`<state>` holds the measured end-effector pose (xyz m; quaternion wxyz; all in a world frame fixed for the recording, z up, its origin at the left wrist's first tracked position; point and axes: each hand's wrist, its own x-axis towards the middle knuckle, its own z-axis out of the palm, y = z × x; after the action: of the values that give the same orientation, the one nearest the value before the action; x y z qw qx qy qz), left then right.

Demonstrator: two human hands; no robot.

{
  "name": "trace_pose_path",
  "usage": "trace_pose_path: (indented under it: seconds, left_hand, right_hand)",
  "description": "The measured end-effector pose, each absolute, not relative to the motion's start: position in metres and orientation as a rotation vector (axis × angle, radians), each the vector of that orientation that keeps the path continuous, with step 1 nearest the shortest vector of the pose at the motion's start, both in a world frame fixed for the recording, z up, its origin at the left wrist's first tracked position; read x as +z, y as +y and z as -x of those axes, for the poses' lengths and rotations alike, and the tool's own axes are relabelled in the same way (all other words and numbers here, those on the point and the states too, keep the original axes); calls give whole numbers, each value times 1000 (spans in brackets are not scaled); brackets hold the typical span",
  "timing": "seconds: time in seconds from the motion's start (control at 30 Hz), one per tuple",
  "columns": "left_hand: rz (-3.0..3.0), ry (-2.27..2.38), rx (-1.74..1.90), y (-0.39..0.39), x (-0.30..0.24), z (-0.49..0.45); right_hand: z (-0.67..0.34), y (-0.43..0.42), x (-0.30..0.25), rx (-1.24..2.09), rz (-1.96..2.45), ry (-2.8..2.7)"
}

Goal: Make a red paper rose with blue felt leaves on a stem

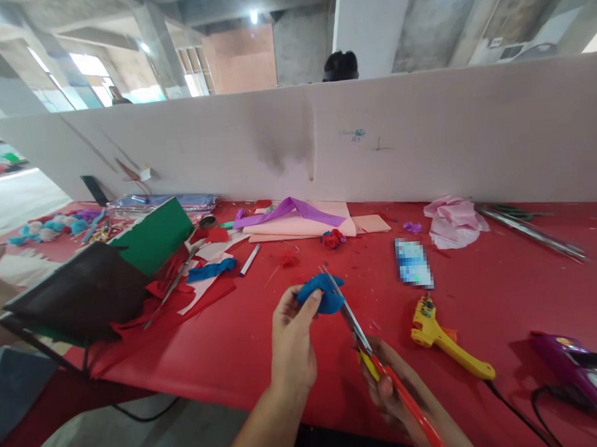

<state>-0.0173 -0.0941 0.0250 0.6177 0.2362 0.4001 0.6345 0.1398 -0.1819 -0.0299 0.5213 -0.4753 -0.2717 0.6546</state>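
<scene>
My left hand [293,340] pinches a small blue piece of paper or cloth [327,303] between thumb and fingers over the red table. In my right hand [402,385] is a pair of scissors [354,324] with red and yellow handles. The steel blades point up and away, crossing the right edge of the blue piece. Whether they are cutting into it cannot be told. Just beyond lie a scrap of red mesh-like material [287,258] and a red-and-blue flower-like bundle [333,239].
A yellow glue gun [450,345], a phone-like blurred item [413,263] and a purple corded device [584,375] lie to the right. Pink crumpled paper [456,222] sits behind. At left are a marker [250,260], red scraps and a green board [154,238]. A white partition [199,148] stands behind.
</scene>
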Motion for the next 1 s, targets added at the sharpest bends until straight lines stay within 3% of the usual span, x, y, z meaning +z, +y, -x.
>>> trace_pose_path:
  seconds: [0.3, 1.0]
  left_hand:
    - [-451, 920, 1405, -104, 30, 5]
    - [-511, 904, 1402, -118, 20, -11]
  right_hand:
    - [-117, -187, -35, 1345, 1194, -779]
    - [-113, -190, -40, 1236, 1212, -712]
